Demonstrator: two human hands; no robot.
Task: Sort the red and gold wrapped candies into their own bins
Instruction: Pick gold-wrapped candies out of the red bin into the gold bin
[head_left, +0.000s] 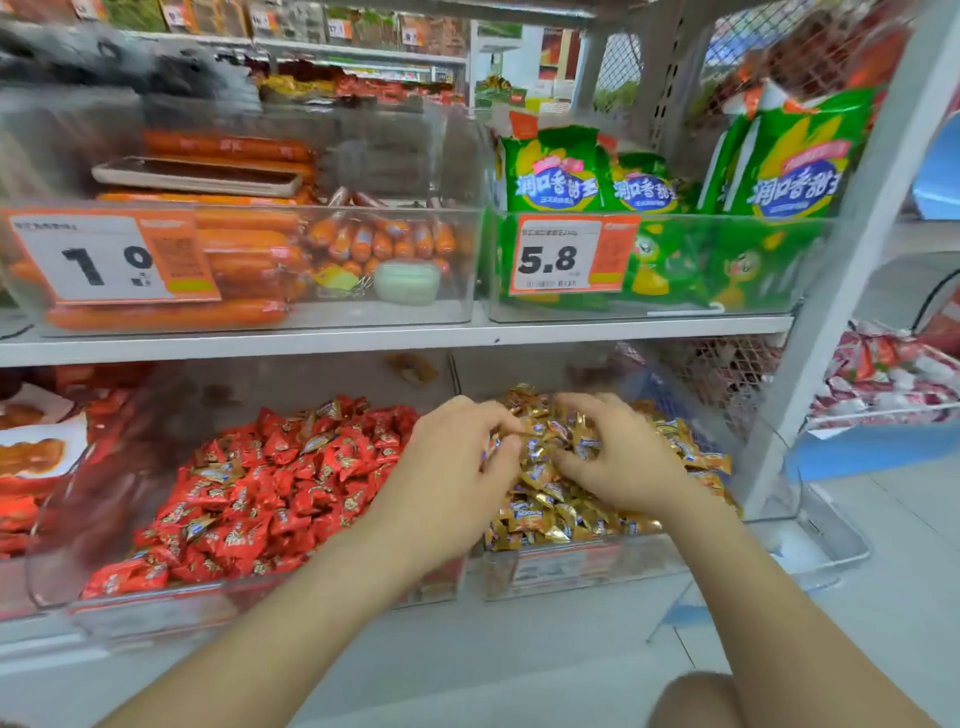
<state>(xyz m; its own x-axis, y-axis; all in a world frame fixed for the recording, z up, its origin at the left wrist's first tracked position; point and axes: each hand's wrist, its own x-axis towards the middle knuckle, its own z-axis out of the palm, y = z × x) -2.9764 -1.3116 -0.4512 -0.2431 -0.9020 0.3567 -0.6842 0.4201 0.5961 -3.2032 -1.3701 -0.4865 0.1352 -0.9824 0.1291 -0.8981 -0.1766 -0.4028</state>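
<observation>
White metal shop shelves (395, 338) fill the view, with a pale grey floor (467, 665) near us. On the low shelf two see-through plastic bins sit side by side. The left clear bin (156, 608) is heaped with shiny red wrapped candies (270, 499), and a few gold ones lie mixed in on top of the red pile. The right clear bin (571, 571) is full of gold wrapped candies (545, 514). Both hands are down in the right bin, close together, on the gold pile. The left hand (457, 467) has bent fingers and pinches a gold candy against its thumb. The right hand (623, 462) is bent like a claw, its fingertips and thumb closed round some gold candies, though it looks a bit blurry there. On the high shelf, a clear sausage box (457, 312) on the left holds long orange sausages (244, 260), smaller ones, and a small pale green tub (408, 280). An orange and white price card (104, 254) is on its front. Just to the right, a clear snack box (753, 306) holds bright green snack bags (789, 171) and a card that says 5.8 (566, 257). A bare knee (691, 701) shows at the near edge.
</observation>
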